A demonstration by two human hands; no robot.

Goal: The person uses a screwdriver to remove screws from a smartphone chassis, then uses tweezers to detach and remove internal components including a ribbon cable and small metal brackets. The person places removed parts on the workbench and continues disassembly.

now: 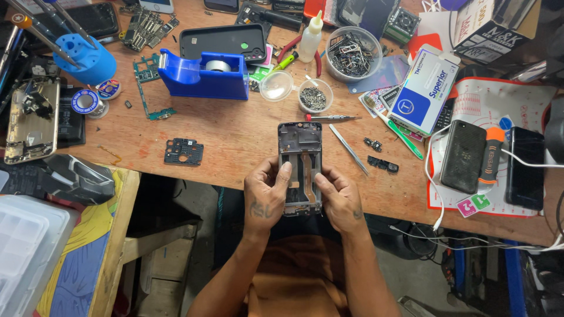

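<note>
An opened phone frame (300,152), dark grey with bare inner parts, lies lengthwise at the near edge of the wooden bench (235,135). My left hand (265,196) grips its lower left side, thumb pressed along the inside. My right hand (339,199) holds the lower right side, thumb on the frame's edge. Just beyond the frame lie a small red-handled screwdriver (332,118) and metal tweezers (348,149).
A blue tape dispenser (202,73), a blue tool holder (85,58), small cups of screws (313,97), a glue bottle (311,36), circuit boards (150,88), a black bracket (184,151), phones on a mat (464,155) and boxes crowd the bench.
</note>
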